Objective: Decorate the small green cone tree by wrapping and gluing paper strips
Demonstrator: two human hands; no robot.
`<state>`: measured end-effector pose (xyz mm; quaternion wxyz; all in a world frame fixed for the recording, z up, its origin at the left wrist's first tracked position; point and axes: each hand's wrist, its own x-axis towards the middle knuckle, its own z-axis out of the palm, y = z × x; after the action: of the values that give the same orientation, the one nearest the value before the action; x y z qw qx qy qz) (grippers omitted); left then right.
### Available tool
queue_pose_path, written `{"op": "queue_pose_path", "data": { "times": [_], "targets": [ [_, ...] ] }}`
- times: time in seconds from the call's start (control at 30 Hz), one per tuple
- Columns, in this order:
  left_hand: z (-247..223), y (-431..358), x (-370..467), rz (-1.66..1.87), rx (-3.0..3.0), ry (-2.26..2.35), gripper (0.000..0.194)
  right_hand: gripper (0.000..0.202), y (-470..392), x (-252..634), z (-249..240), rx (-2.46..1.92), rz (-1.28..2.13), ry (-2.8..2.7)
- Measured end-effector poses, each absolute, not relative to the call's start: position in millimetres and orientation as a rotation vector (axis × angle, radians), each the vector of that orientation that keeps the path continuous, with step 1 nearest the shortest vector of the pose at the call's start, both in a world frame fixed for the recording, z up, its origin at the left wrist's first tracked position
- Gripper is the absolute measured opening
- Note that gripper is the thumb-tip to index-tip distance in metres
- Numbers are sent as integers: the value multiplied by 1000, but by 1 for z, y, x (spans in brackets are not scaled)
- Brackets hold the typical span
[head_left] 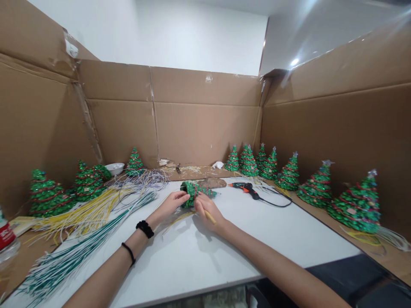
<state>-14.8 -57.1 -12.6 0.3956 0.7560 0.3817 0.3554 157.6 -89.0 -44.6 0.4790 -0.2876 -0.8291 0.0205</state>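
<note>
A small green Christmas tree (pixel 192 194) is tipped on its side above the white table, its base toward the left and its tip to the right. My left hand (pixel 175 202) grips it by the base end, fingers closed on the edge. Against its near side is my right hand (pixel 205 211), closed round a wooden-handled tool (pixel 210 217) whose handle end sticks out below the fist. The tool's working tip is hidden by my fingers and the tree. A few thin yellowish strands (pixel 180 219) lie under the hands.
A glue gun (pixel 245 188) with a black cord lies right of the hands. Bundles of green-white strands (pixel 96 241) and yellow-white strands (pixel 86 211) cover the left. Several finished-looking trees (pixel 289 171) line both sides. Cardboard walls (pixel 205 128) enclose the table; a bottle (pixel 6 239) stands far left.
</note>
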Motion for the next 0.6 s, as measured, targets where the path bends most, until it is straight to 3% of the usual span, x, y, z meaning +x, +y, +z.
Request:
{"op": "queue_pose_path", "data": {
  "times": [0.47, 0.6],
  "targets": [
    [-13, -60, -12, 929, 1978, 992, 30, 32, -89, 157, -43, -728, 22, -2024],
    [-14, -61, -10, 910, 2175, 1181, 33, 31, -85, 156, -45, -748, -17, -2038]
  ]
}}
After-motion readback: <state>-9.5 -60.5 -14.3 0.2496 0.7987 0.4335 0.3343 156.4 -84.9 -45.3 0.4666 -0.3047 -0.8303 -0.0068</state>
